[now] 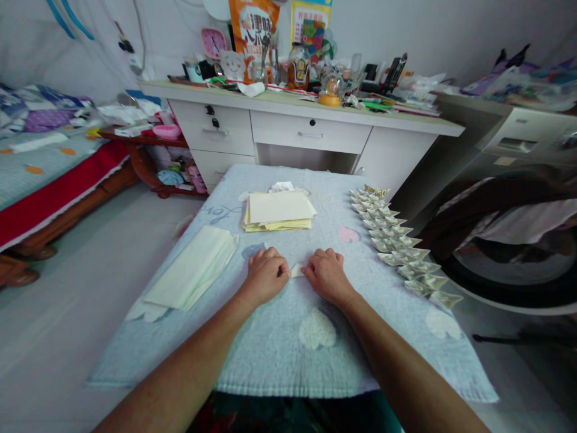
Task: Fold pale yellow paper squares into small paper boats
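A small folded piece of paper (296,270) shows between my two hands, low over the middle of the cloth-covered table (270,337). My left hand (268,273) is closed, its thumb and fingers pinching the paper's left end. At the right end, the curled fingers of my right hand (327,273) grip the same paper. Most of the paper is hidden by my fingers. Beyond my hands lies a stack of cream and yellow paper sheets (280,207). Left of my left hand rests a pile of pale green paper (193,267).
Folded paper boats (390,231) stand in rows along the table's right side. Behind the table is a white desk (311,123) crowded with jars and packets. A washing machine (518,150) with laundry in its open door stands right, a bed (54,174) left.
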